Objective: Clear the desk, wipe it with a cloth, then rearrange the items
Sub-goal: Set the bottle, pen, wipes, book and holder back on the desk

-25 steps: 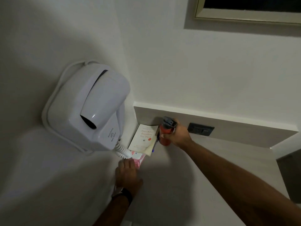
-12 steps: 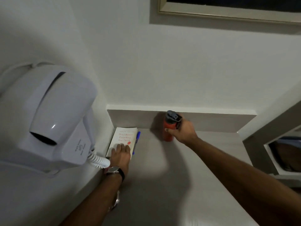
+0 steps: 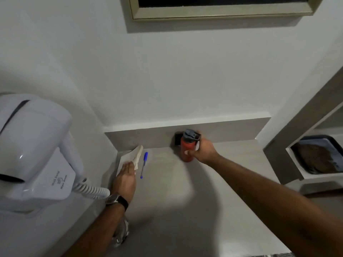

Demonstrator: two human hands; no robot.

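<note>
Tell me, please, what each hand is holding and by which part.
Right hand grips the upright red bottle around its body; left hand lifts the pale paperback book by its near edge.

Setting: hotel or guest room, by the fittings; wall-mounted white hair dryer (image 3: 35,151) with coiled cord (image 3: 91,190) fixed to the left wall; built-in grey bench (image 3: 167,210) set into a corner, with matching upstand along plain white walls; framed mirror or picture (image 3: 222,13) above; black wall socket (image 3: 177,139) in the upstand; open shelf niche (image 3: 297,164) at right holding a dark tray (image 3: 319,154).
</note>
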